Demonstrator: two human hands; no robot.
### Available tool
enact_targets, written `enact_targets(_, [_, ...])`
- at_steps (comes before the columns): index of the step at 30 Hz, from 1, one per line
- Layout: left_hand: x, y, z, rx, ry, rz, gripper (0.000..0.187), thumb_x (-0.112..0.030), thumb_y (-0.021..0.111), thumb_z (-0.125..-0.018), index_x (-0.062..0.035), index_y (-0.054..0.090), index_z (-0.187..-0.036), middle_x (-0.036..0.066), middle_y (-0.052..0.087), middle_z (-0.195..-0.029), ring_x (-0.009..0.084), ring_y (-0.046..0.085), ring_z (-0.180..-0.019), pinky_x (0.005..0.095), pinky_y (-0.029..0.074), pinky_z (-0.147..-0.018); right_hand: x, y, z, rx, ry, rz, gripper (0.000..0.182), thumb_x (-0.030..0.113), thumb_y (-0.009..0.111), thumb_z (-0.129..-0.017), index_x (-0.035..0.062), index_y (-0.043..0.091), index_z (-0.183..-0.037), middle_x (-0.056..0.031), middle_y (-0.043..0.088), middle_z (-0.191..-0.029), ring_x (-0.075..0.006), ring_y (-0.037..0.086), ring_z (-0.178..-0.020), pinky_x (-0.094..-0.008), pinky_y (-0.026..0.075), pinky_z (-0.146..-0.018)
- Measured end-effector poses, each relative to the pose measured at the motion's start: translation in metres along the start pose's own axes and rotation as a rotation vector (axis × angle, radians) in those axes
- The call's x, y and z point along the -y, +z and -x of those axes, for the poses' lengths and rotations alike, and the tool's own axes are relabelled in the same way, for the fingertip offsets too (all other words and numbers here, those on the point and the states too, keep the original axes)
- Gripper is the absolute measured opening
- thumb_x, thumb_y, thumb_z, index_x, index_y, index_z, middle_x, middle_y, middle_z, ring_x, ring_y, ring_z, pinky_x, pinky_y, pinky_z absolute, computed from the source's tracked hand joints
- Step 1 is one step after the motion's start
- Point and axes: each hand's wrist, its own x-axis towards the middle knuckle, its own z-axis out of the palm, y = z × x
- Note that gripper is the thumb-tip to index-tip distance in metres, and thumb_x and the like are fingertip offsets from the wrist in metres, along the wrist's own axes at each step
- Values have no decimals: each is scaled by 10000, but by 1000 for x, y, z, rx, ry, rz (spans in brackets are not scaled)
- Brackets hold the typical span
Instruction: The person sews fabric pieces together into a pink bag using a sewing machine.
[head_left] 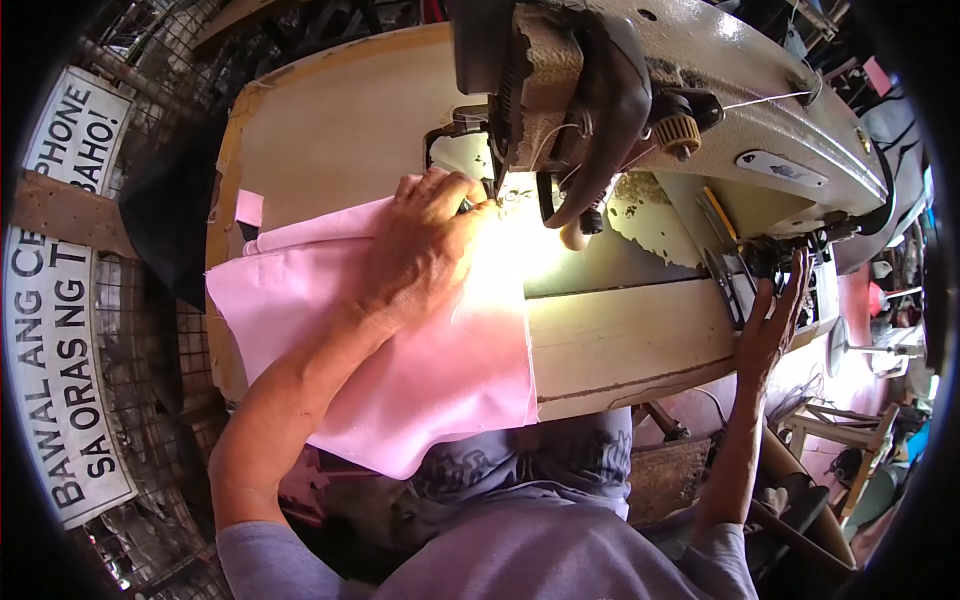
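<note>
A pink cloth (440, 370) lies across the front left of the sewing machine table and hangs over its edge onto my lap. My left hand (428, 240) rests on its upper part with curled fingers gripping the fabric, close beside the lit needle area. The sewing machine (700, 60) stands over the cloth's upper right corner, where bright light washes out detail. Off to the right, my right hand (772, 318) reaches up with stretched fingers against the machine's wheel end, apart from the cloth. Its palm side is partly hidden.
A small pink scrap (249, 208) lies at the table's left edge. Scissors (733, 283) and a yellow pencil-like stick (719, 212) sit beneath the machine arm. Lettered signs (60, 370) hang on the wire mesh at left. A wooden stand (835, 440) is at right.
</note>
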Motion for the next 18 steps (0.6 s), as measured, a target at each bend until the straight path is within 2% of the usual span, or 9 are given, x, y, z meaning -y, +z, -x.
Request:
enact_targets(2, [-2, 1, 0, 6, -27, -4, 155, -71, 682, -846, -66, 737, -991, 53, 633, -1065, 244, 590, -1060, 409, 452, -933, -7, 2, 3, -25, -12, -85, 459, 194, 524, -1086, 17, 493, -1509, -206, 511, -1540, -387, 459, -1446, -488, 351, -1194])
enact_targets(3, [-3, 1, 1, 7, -43, -9, 154, -70, 679, -852, -65, 740, -993, 52, 635, -1065, 242, 589, -1062, 409, 452, -933, -11, -4, 3, 38, -66, 97, 414, 197, 503, -1091, 5, 562, -1453, -192, 564, -1497, -377, 499, -1416, -480, 365, -1183])
enact_targets(6, [-4, 3, 0, -32, -36, -25, 148, -74, 677, -863, -63, 744, -995, 48, 636, -1064, 237, 587, -1058, 405, 452, -928, -10, -4, 4, 47, -14, 24, 386, 202, 486, -1096, 7, 619, -1401, -176, 608, -1456, -362, 538, -1384, -464, 383, -1171])
enact_targets(18, [-5, 4, 4, -23, -18, 12, 156, -76, 686, -829, -51, 721, -979, 46, 622, -1049, 233, 585, -1040, 398, 449, -918, -7, -4, 4, 37, -10, 62, 386, 196, 488, -1096, 21, 618, -1414, -163, 608, -1462, -343, 544, -1383, -446, 398, -1157])
